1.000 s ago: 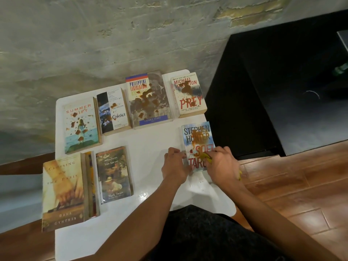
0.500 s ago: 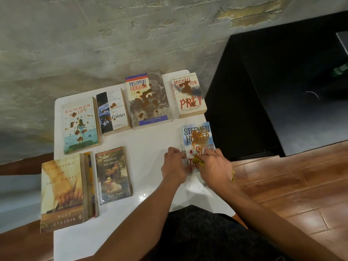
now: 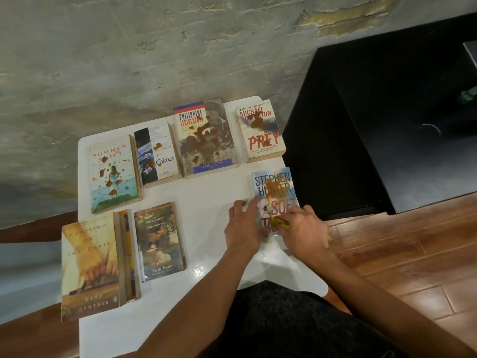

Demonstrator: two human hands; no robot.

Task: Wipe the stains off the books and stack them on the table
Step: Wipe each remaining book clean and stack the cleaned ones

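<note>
- Right now the right hand grips a yellow cloth, pressed on the lower half of the Stephen Hunter book.
- Left hand lies flat on the white worktop, fingers straight, fingertips against that book's left edge.
- Brown stain across the Hunter cover, near the right edge of the worktop.
- Back row, all stained: Summer Shift, Contact, Philippine Legislature, Prey.
- Front left: Crossing on the Paris lies atop a stack, overhanging the worktop edge; The Adventures of Tom Sawyer sits just beside it.
- Grey brick wall behind, black cabinet to the right.
</note>
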